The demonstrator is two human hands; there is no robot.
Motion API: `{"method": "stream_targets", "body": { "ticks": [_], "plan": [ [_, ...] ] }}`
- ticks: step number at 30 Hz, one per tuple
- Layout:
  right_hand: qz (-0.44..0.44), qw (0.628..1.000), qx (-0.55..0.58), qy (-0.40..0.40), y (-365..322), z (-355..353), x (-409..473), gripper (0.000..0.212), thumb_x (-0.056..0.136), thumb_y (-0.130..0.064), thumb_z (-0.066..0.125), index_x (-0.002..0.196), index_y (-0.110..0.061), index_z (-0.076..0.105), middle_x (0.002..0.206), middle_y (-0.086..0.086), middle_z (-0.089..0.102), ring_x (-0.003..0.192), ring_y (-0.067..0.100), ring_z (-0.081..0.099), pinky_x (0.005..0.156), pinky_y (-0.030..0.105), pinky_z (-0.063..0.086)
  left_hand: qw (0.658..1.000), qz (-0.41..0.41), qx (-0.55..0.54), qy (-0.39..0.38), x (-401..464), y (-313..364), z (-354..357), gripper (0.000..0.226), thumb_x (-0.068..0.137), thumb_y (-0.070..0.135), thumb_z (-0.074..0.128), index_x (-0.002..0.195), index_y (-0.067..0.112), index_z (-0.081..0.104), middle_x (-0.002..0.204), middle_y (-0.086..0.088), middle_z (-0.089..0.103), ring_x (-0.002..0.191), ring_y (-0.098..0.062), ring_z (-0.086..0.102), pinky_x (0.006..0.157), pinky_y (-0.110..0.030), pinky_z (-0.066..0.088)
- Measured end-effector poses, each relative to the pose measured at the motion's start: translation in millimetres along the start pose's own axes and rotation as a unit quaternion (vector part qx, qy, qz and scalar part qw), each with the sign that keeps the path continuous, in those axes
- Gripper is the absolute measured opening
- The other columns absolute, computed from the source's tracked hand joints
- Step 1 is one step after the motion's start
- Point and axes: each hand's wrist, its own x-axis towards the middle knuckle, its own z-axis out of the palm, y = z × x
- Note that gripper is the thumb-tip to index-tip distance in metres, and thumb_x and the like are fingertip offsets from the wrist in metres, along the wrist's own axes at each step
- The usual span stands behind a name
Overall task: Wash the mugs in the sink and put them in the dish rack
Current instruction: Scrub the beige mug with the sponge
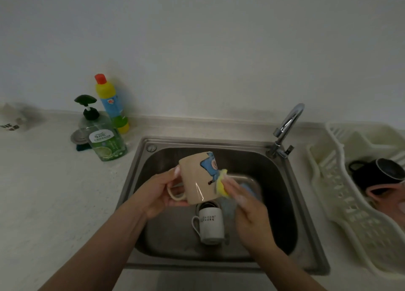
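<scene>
on the worktop (pixel 43 192) far left, out of play: pump soap (pixel 105 140) and, behind it, a bottle (pixel 110 103) with a red cap.

left hand (pixel 157 194) over the sink (pixel 140 159), fingers curled about the handle side of the beige mug (pixel 195 176), thumb up near the rim; mug held on its side above the basin, touching nothing below. best kept gripped there, well through the handle, since a soapy glazed wall probably slips. worth turning the mug a little at a time with this hand so each part of the wall meets the scrubbing.

sponge (pixel 222 184) pressed against the mug's printed side, pinched in the right hand (pixel 252 214), fingers closed on it though blurred. firm short strokes, then round the rim and inside, where stains likely sit; base not to be skipped.

below, a white mug (pixel 211 224) on the sink floor, apparently unwashed, lying right under the held one: hold kept sure so nothing drops on it.

tap (pixel 287 126) at the back right, no water seen running; rinse needed before racking.

rack (pixel 328 181) on the right, already with a black mug (pixel 381 172) and a pink mug (pixel 385 194); free room nearer the front for this one, mouth down to drain.
</scene>
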Motion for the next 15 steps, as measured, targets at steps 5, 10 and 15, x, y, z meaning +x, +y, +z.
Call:
{"method": "stream_targets", "body": {
  "ticks": [5,10,15],
  "plan": [
    [0.013,0.997,0.064,0.037,-17.9,0.9,33.1,0.043,0.098,0.000,0.045,0.137,-0.018,0.053,0.145,-0.001,0.049,0.128,0.014,0.052,0.098,0.033,0.051,0.999,0.014,0.024,-0.047,-0.8,-1.4,2.3,0.035,0.089,0.034,0.063,0.116,0.013,0.070,0.111,-0.014,0.070,0.094,-0.028,0.070,0.069,-0.044,0.060],
    [0.038,0.999,-0.012,-0.021,-10.2,-13.7,-1.8,0.058,0.093,0.007,0.044,0.132,-0.036,0.052,0.139,-0.034,0.044,0.133,-0.007,0.039,0.110,0.014,0.030,0.982,0.129,0.122,0.059,-1.4,-3.5,-5.3,0.030,0.088,0.025,0.067,0.108,0.002,0.070,0.108,-0.017,0.072,0.101,-0.035,0.069,0.076,-0.046,0.059],
    [0.021,0.991,-0.133,-0.008,-14.9,-27.8,44.1,0.051,0.093,0.005,0.049,0.134,-0.025,0.055,0.143,-0.009,0.048,0.133,0.003,0.044,0.112,0.026,0.035,0.913,0.276,0.284,0.100,-0.8,-24.0,-2.9,0.040,0.070,0.032,0.078,0.090,-0.003,0.074,0.117,0.018,0.069,0.101,-0.007,0.069,0.082,-0.025,0.056]
  ]
}}
